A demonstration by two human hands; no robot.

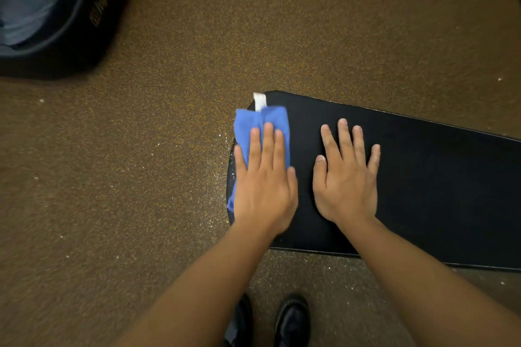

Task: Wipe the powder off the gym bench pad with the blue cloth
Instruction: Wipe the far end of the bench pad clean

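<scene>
The black gym bench pad (423,186) runs from the centre to the right edge, its rounded end pointing left. A folded blue cloth (260,127) with a white tag lies on that left end. My left hand (265,186) presses flat on the cloth, fingers straight, covering its lower part. Flat on the bare pad just to the right rests my right hand (345,177), fingers spread, holding nothing. A little white powder (232,175) clings to the pad's left rim beside the cloth.
Brown speckled floor (141,177) surrounds the bench, with white powder specks scattered near the pad's end. A dark blue open bag (53,8) sits at the top left. My black shoes (291,321) stand below the pad's near edge.
</scene>
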